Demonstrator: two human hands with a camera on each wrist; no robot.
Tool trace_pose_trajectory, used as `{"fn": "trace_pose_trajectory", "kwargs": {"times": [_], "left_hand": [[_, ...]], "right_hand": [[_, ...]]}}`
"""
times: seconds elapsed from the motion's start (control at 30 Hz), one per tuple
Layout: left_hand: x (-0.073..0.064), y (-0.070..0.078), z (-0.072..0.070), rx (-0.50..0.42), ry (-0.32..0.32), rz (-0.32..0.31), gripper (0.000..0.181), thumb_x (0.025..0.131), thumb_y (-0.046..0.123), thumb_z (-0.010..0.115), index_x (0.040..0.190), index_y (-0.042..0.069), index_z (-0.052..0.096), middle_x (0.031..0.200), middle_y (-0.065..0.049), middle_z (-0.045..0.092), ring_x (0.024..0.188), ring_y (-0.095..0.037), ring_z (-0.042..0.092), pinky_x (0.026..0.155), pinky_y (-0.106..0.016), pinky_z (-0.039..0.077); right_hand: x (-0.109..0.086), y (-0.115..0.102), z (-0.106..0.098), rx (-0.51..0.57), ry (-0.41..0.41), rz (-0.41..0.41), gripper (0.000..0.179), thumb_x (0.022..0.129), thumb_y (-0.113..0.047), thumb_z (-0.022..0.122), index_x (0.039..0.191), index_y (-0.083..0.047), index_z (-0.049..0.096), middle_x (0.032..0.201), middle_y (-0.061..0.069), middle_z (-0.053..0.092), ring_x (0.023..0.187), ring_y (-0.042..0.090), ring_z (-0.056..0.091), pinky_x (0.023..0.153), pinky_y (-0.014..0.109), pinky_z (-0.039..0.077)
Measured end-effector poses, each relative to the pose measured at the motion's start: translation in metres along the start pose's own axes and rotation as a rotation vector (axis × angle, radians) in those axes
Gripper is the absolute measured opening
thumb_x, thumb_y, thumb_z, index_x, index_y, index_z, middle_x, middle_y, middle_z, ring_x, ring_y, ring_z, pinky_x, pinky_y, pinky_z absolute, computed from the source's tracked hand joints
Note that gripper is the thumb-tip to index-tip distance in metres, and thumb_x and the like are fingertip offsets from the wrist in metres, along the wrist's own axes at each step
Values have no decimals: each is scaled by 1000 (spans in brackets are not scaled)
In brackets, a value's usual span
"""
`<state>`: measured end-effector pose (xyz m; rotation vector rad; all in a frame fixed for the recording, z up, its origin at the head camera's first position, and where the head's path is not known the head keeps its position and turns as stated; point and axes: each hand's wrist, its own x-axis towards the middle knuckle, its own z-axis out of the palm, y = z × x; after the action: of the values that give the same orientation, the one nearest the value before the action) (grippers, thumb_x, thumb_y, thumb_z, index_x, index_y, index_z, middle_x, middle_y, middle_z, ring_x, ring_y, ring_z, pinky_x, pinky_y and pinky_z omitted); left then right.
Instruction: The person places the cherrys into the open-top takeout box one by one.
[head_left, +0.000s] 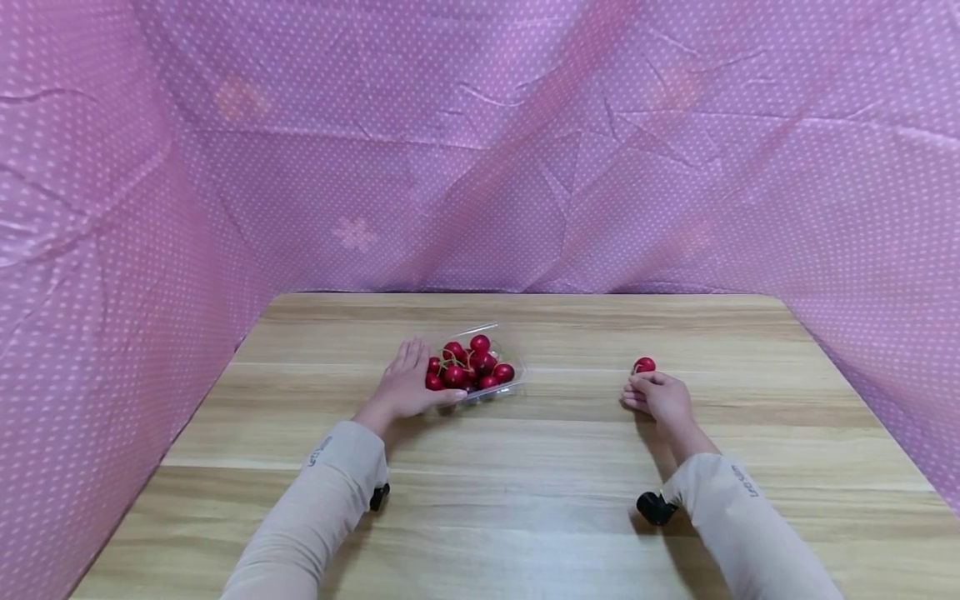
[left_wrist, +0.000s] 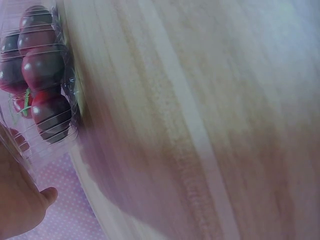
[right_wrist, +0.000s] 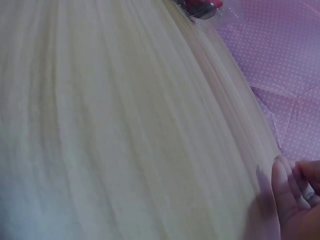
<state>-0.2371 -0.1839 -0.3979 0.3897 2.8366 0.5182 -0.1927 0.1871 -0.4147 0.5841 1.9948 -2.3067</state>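
Note:
A clear plastic box full of red cherries stands left of the table's middle; several green stems show among the fruit. My left hand lies against the box's left end, fingers straight along the side and thumb stretched along the near edge. In the left wrist view, cherries show through the box wall beside that hand. Well to the right, my right hand pinches a single cherry at its stem between thumb and forefinger. The right wrist view shows that hand, its cherry out of sight.
Under both hands is a wood-grain table with rounded far corners. A pink dotted cloth hangs behind it and along both sides. Black wrist cameras sit below the beige sleeves.

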Motion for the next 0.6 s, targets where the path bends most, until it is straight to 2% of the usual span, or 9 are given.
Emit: {"fn": "trace_pose_trajectory", "kwargs": {"times": [0.1,0.2,0.43,0.6], "left_hand": [[0,1,-1,-2,1,-1,117,59,81,39,138,2,2,142,-8,-14,128,-26,-12,102,-43,1],[0,2,-1,-1,-1,0,117,59,81,39,138,2,1,142,-9,-14,128,-27,-12,102,-43,1],[1,1,1,12,-10,-9,117,59,82,37,137,4,-2,141,-7,-16,126,-23,-17,102,-42,0],[2,0,2,13,-2,-7,116,60,80,38,138,2,1,142,-8,-15,127,-25,-14,103,-42,1]], "right_hand": [[1,3,2,5,1,-23,7,87,2,45,87,5,51,62,2,59,58,11,61,64,28,51],[1,4,4,27,15,-38,10,86,2,47,80,1,54,62,2,60,58,12,61,64,28,51],[-4,-1,14,55,-49,-68,5,86,2,48,85,4,53,63,2,62,58,11,61,63,26,51],[-7,-5,24,52,-91,-93,7,86,1,48,88,6,53,67,2,63,61,11,61,65,25,50]]}}
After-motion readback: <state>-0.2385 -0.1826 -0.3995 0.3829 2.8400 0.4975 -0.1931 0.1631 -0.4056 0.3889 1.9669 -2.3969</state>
